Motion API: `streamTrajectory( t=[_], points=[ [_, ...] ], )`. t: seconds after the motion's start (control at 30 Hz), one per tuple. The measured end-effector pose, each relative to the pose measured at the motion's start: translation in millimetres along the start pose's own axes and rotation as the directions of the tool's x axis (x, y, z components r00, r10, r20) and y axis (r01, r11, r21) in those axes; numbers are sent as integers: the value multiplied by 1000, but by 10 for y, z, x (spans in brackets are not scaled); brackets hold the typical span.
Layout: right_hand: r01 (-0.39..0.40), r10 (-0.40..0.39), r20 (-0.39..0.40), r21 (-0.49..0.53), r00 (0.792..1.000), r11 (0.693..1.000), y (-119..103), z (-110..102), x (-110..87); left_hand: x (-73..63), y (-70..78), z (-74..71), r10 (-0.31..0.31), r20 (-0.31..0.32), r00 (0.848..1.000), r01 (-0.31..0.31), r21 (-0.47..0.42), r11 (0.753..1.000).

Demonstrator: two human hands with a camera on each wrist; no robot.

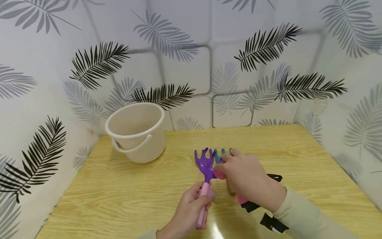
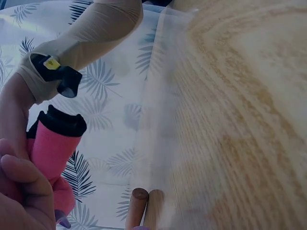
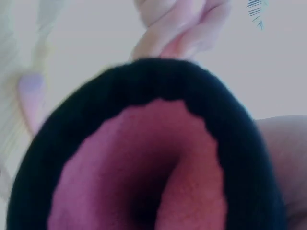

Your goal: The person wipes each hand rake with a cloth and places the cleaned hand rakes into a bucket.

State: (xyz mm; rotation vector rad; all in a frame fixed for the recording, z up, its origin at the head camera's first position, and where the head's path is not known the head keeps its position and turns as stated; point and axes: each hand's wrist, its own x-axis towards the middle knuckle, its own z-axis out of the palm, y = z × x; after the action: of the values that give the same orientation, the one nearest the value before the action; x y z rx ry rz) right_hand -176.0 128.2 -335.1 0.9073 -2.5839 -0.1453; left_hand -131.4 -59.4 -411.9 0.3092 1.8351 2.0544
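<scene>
My left hand [image 1: 191,205] grips the pink handle of a purple toy hand rake [image 1: 206,166], its tines pointing away from me. My right hand [image 1: 246,174] holds a pink glove with a black cuff [image 1: 250,206], close beside the rake's head. In the left wrist view the glove [image 2: 55,148] has its cuff uppermost. The right wrist view looks into the glove's open cuff [image 3: 144,81], with my left hand [image 3: 177,28] beyond it. Blue tines [image 1: 218,156] and a brown handle [image 1: 230,188] show partly from under my right hand.
A cream bucket [image 1: 146,146] with its handle hanging down stands at the back left of the wooden table [image 1: 134,196]. A black loop [image 1: 276,177] sticks out behind my right wrist. Leaf-patterned covering [image 1: 185,73] rises behind the table. Two brown rod ends [image 2: 139,194] show in the left wrist view.
</scene>
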Motion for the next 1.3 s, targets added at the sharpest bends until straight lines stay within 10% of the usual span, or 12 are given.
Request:
streamTrajectory(
  t=[0.23, 0.53, 0.93, 1.3],
  points=[
    [162, -151, -141, 70, 978, 984, -64, -16, 18, -10, 3, 3, -13, 11, 1000, 13, 39, 999],
    [-7, 8, 44, -28, 999, 1000, -52, 3, 39, -32, -27, -7, -33, -15, 999, 35, 106, 994],
    [-25, 29, -206, 22, 978, 999, -156, 22, 165, -48, -36, 8, 5, 10, 1000, -7, 202, 979],
    [-100, 104, 113, -41, 988, 994, -92, -78, 21, -51, -27, -60, 63, -15, 998, -59, 180, 982]
  ],
)
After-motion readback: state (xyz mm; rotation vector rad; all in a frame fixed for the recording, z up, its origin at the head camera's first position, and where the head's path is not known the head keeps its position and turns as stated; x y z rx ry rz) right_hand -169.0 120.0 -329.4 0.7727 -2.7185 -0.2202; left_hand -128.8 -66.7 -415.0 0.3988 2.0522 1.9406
